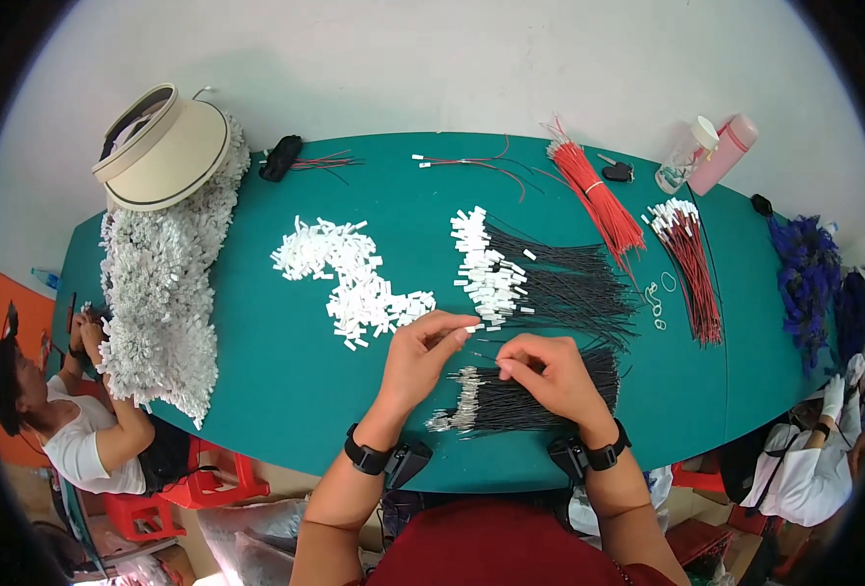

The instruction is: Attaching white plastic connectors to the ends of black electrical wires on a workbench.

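Over the table's near middle, my left hand pinches a small white connector housing between thumb and forefinger. Just right of it, my right hand has its fingertips closed on a black wire, whose metal-tipped end points toward the left hand. Housing and wire are apart. Beneath my right hand lies a bundle of black wires with bare metal terminals at their left ends. Beyond both hands, more black wires carry white housings on their left ends. Loose white housings form a pile to the left.
The green table also bears a bundle of red wires, dark red wires with white ends, rubber bands, bottles and a heap of white-ended wires under a visor. People sit at both sides.
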Tool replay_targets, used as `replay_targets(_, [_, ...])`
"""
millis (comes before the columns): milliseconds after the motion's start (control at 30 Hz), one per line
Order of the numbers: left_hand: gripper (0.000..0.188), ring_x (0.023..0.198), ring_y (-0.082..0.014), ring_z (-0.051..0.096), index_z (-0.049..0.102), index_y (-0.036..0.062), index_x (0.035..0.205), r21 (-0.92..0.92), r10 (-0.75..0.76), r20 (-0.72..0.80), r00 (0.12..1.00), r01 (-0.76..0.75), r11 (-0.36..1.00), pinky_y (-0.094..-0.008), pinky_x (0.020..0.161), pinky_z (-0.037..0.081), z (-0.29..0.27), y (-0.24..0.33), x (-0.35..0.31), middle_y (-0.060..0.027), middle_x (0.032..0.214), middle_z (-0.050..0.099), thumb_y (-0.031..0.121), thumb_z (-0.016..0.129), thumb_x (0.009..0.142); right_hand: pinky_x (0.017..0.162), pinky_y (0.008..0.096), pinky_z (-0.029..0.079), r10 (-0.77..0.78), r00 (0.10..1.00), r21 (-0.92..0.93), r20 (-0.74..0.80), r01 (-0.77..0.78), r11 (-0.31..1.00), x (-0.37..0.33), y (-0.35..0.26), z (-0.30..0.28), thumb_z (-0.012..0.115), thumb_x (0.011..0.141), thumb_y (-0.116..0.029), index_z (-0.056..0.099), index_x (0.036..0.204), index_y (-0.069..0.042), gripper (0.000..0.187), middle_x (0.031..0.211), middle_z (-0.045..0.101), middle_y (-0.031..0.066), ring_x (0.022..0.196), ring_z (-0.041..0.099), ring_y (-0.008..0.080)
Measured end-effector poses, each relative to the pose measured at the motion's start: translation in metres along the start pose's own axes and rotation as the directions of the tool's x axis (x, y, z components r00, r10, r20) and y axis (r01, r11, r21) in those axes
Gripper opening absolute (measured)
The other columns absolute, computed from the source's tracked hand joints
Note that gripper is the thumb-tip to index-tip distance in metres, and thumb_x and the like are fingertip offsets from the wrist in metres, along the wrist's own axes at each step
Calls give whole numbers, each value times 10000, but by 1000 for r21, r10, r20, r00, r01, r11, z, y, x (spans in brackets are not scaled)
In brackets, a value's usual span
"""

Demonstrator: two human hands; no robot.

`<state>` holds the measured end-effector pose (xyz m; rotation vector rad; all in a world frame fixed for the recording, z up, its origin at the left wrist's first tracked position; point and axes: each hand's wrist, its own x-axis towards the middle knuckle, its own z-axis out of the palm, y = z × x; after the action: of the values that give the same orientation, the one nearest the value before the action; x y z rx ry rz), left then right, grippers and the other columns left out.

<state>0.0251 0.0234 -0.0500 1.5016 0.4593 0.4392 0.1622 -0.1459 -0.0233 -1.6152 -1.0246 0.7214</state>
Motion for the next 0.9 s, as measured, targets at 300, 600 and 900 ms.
replay_targets(300, [176, 797, -66, 540, 743, 35, 1115, -47, -15, 36, 999, 17, 999, -223, 710, 433, 4, 4, -3, 2, 914, 622, 40, 651, 965, 480, 236, 315, -216, 948, -189, -233, 174, 966, 0, -4, 1, 780, 811, -12, 756, 903, -7, 95, 661, 617, 33, 511, 448, 82])
replay_targets(600, [164, 804, -58, 535, 742, 29, 1101, -69, -23, 66, 998, 28, 997, -219, 715, 432, 6, 5, -4, 4, 917, 607, 41, 649, 966, 485, 260, 395, -234, 929, -253, -286, 163, 954, -1, -4, 4, 771, 815, -7, 754, 913, -21, 101, 692, 645, 55, 528, 539, 118])
replay_targets(900, [140, 838, -77, 622, 705, 5, 1093, -110, -68, 81, 994, 76, 991, -227, 763, 485, 7, 3, -5, -29, 917, 686, 57, 633, 985, 513, 238, 433, -240, 929, -229, -281, 178, 957, -2, -3, 5, 765, 810, 19, 750, 897, -10, 92, 777, 705, 69, 583, 589, 113])
